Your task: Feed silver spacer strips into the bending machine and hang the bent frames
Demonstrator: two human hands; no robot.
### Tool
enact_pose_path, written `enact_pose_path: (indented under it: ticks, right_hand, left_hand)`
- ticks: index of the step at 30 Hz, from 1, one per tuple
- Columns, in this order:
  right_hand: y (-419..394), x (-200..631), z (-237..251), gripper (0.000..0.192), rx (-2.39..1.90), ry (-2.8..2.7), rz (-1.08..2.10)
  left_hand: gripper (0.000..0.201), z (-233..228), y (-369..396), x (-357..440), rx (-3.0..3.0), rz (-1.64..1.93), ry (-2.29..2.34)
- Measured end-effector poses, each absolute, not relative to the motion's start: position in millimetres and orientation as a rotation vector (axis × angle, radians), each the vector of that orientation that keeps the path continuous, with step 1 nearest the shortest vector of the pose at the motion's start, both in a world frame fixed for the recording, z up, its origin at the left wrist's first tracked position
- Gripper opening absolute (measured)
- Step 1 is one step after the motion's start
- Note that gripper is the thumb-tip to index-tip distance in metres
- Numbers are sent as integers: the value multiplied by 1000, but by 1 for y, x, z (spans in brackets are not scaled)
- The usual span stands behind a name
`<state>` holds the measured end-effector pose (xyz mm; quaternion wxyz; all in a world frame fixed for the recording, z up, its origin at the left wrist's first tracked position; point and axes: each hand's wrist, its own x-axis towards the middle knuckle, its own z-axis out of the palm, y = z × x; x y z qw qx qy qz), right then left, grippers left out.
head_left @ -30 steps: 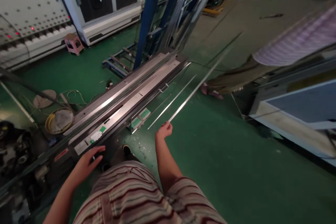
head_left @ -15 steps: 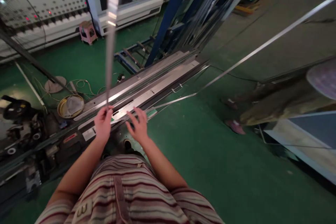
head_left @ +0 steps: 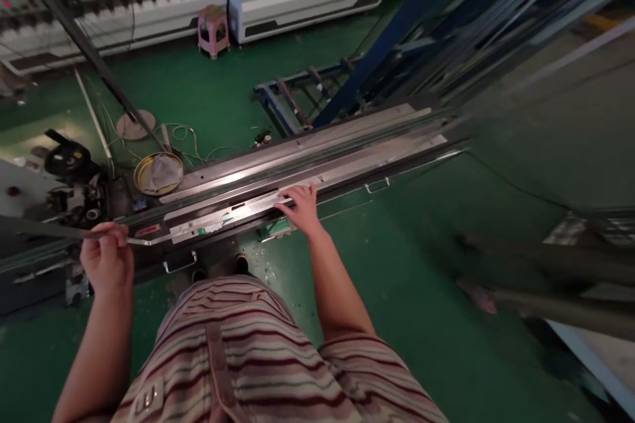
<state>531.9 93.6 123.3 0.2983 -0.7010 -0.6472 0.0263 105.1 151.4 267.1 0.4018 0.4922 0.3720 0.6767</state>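
Grasping the metal strip (head_left: 140, 241), your left hand (head_left: 106, 254) is closed around it near the left end of the long bench (head_left: 354, 170), with the strip extending to both sides of the fist. Your right hand (head_left: 300, 209) is at the bench top, fingers bent over bright metal; whether they pinch it cannot be told. A yellow-rimmed bowl (head_left: 142, 177) stands beyond the bench.

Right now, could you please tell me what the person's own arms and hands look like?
The left hand and right hand are both bare, with no gloves. The right sleeve is short, striped in maroon, cream and grey, and leaves the forearm uncovered.
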Motion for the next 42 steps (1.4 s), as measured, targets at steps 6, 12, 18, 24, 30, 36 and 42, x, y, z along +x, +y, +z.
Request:
enact_pose_path:
  ticks: [6,12,18,24,30,36,42]
  right_hand:
    - [101,519,72,32,-1842,-1720,246]
    - [103,528,35,36,-1918,-1700,254]
    - [110,548,43,31,-1926,-1726,188]
    - [137,565,68,27,-1930,-1760,137]
    - [179,579,65,26,-1965,-1756,97]
    - [195,605,40,32,-1961,-1640,113]
    - [183,649,36,61,-2357,-1279,6]
  left_hand:
    - [29,224,152,96,1257,1710,1092]
    - [38,202,155,104,1555,1445,1228]
    - [50,200,151,103,1940,1259,1230]
    - [54,201,171,111,1826,1232,1305]
    - [58,195,202,133,1809,1245,1361]
    - [50,187,218,170,1802,1240,1385]
    - [46,187,222,204,1806,1227,1408]
